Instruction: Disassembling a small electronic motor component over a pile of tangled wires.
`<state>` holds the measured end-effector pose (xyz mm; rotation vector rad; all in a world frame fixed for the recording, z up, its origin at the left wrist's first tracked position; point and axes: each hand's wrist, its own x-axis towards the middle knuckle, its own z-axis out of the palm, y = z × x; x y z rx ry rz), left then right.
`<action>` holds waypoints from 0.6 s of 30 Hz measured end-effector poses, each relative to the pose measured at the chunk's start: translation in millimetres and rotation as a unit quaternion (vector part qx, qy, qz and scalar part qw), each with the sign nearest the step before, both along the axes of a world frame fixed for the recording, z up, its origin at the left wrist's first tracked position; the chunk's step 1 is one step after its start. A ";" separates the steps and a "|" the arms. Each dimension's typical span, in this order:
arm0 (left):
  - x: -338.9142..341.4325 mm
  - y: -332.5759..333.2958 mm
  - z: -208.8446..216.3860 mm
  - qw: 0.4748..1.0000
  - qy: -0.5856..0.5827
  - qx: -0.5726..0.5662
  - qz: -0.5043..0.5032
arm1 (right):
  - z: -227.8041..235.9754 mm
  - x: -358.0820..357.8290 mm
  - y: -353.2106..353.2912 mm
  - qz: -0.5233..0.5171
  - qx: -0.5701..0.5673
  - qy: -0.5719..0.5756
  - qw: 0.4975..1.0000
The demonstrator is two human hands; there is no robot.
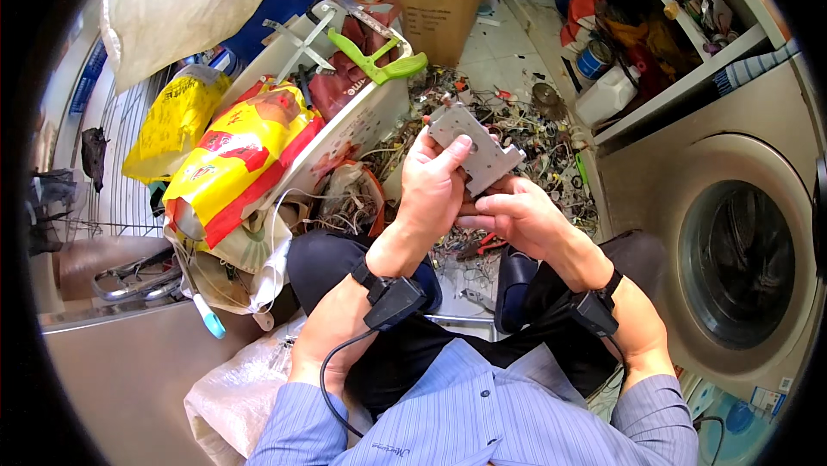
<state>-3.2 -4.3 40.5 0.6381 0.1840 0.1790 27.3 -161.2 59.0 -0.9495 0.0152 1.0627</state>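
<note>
Grey metal plate (493, 161), just above frame centre, held by left hand (429, 180). Right hand (527, 218) curled at its lower edge; grip unclear.

Both hands (429, 183) (527, 218) hold a grey metal part (489, 159) above scattered scrap (554, 175).

The metal plate (489, 158) looks matt, the red-yellow plastic bag (239, 156) glossy.

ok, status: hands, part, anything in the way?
Left hand gripping grey metal part. Right hand by its lower edge, contact unclear. Loose scrap lies beyond, none blocking the part.
</note>
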 end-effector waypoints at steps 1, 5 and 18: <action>0.1 1.0 -1.4 1.000 0.000 0.000 0.000 | -2.0 0.9 -0.8 0.000 0.000 0.000 1.000; 1.2 14.8 -21.6 0.991 0.089 -0.102 -0.008 | -3.0 2.7 -5.5 0.013 -0.030 -0.094 0.995; -9.5 -0.1 -35.8 0.973 0.115 -0.140 -0.142 | 23.7 8.8 -7.6 -0.024 -0.065 -0.173 0.983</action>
